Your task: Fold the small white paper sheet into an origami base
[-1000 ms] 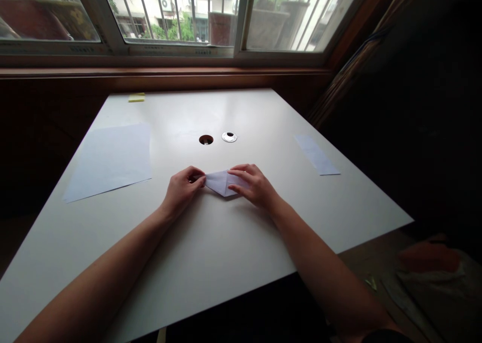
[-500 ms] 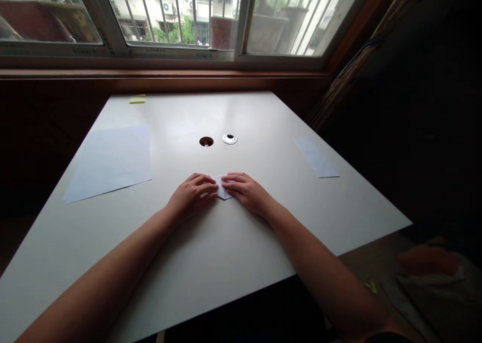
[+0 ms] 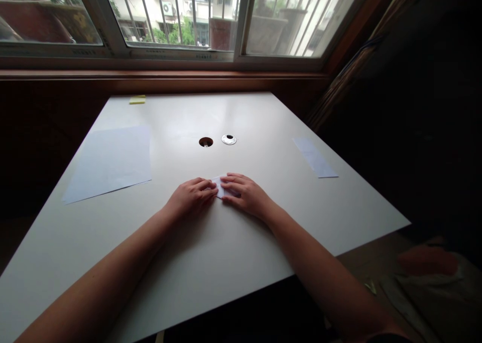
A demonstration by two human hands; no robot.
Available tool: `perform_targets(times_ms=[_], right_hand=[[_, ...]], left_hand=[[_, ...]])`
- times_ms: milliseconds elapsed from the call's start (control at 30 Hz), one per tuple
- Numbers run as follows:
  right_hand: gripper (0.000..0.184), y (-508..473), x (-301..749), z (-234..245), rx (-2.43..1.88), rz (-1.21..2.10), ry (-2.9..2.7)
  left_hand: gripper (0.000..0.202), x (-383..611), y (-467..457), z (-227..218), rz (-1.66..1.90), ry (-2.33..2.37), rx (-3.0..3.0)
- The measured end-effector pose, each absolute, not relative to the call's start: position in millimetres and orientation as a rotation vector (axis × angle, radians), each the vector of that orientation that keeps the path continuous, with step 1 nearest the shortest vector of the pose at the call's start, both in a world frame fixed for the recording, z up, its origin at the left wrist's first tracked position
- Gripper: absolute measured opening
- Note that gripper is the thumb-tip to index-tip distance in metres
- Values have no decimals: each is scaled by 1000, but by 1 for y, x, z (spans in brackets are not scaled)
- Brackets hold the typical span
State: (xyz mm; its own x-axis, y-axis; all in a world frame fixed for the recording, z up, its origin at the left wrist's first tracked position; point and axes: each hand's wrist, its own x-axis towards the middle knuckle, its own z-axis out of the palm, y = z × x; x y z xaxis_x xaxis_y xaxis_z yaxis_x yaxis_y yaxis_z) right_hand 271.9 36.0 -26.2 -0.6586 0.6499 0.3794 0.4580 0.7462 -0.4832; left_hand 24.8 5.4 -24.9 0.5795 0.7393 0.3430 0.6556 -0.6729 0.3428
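A small piece of folded white paper [image 3: 219,186] lies on the white table, with both hands on it. My left hand [image 3: 192,195] is closed, its fingertips gripping the paper's left side. From the right, my right hand [image 3: 243,192] holds the paper, its curved fingers pressing on that side and the thumb side low against the tabletop. Most of the paper is covered by the fingers, so its full folded shape is hidden.
Larger sheets of white paper [image 3: 113,157] rest on the left of the table [image 3: 181,288]. A narrow paper strip [image 3: 315,158] lies at the right. Farther back are a yellow sticky-note pad [image 3: 137,100], a cable hole [image 3: 206,142] and its round cover [image 3: 229,139].
My left hand has shifted slightly downward and its fingers have drawn closer together on the paper. The right fingers have spread a little; the folded paper stays between the hands.
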Motion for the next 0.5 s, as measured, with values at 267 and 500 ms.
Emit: perform_targets(times_ms=[267,500], right_hand=[[31,39,273,-28,-831,503,-2423],[33,38,275,-28,-825,499,-2483]], left_hand=[[30,30,-2,-22,652,1213,2798],[43,48,-15,-22,418,1509,2848]])
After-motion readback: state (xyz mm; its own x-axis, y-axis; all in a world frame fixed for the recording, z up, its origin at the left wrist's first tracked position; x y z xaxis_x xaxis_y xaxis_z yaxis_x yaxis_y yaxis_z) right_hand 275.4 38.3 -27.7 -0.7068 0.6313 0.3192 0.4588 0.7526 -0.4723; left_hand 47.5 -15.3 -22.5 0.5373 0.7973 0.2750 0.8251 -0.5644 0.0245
